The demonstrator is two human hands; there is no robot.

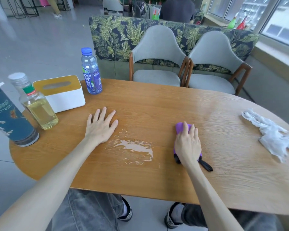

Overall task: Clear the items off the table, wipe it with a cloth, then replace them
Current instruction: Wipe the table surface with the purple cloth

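Observation:
My right hand [188,144] presses a purple cloth [180,127] flat on the oval wooden table [207,184]; a black strap of the cloth sticks out near my wrist. My left hand [101,125] lies flat on the table, fingers spread, holding nothing. Between my hands spreads a puddle of liquid [133,147]. At the table's left end stand a dark blue flask [8,117], a glass bottle of yellow liquid [35,102], a white tissue box with a yellow lid [62,94] and a blue-capped plastic bottle [91,72].
A crumpled white tissue [272,134] lies at the table's right end. Two grey chairs [158,57] stand at the far side, with a leaf-patterned sofa [117,35] behind them. A person sits farther back. Windows run along the right. My knees and shoes are under the near edge.

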